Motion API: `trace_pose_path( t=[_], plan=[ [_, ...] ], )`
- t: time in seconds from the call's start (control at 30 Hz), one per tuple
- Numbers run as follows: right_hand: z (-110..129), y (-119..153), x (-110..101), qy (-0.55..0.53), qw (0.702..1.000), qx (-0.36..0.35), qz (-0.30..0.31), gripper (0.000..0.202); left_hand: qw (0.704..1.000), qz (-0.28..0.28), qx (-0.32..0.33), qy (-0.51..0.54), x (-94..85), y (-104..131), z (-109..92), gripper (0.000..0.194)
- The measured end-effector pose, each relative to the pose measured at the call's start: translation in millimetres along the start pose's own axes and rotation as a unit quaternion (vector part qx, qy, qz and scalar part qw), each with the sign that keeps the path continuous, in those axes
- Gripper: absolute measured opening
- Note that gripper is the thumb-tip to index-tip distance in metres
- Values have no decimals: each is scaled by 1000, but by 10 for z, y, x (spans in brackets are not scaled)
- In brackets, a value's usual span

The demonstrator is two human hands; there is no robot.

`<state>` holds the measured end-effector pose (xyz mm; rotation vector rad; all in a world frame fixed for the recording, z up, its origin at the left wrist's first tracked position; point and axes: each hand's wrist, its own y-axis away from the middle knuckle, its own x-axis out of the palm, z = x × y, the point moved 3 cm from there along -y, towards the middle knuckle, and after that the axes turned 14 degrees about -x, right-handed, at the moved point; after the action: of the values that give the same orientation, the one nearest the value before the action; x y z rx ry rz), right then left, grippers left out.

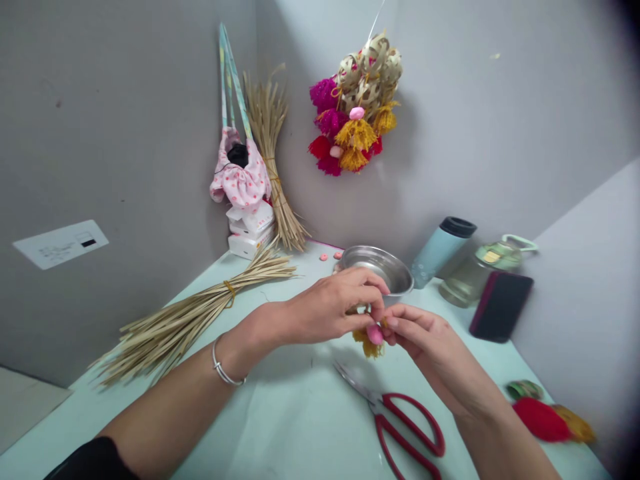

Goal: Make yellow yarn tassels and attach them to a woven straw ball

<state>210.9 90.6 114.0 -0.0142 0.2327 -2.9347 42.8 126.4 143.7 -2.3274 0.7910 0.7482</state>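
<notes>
Over the middle of the table, my left hand (pixel 340 303) is closed, its thumb and fingers pinching the top of a small mustard-yellow yarn tassel (pixel 369 347). A pink bead (pixel 375 335) sits against the tassel, just below the fingertips. My right hand (pixel 417 333) meets it from the right, thumb and forefinger pinched on a bit of yellow yarn (pixel 385 323) beside the bead. My fingers hide the upper part of the tassel. Below both hands, red-handled scissors (pixel 380 407) lie on the table with blades pointing up and left.
Behind my hands stands a steel bowl (pixel 375 263), with pink beads (pixel 323 257) beside it. Tied straw (pixel 200 313) lies at left. A blue tumbler (pixel 440 250), jug (pixel 463 277), phone (pixel 501 307) and red yarn (pixel 540 419) are at right. Woven balls with tassels (pixel 357 100) hang above.
</notes>
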Motion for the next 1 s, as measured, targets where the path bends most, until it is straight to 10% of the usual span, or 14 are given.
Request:
trace_pose_path(
  t=[1.0],
  plan=[
    [29,26,59,79,996,5,35,14,996,-83,-8,-38,10,-17,-4,11]
  ],
)
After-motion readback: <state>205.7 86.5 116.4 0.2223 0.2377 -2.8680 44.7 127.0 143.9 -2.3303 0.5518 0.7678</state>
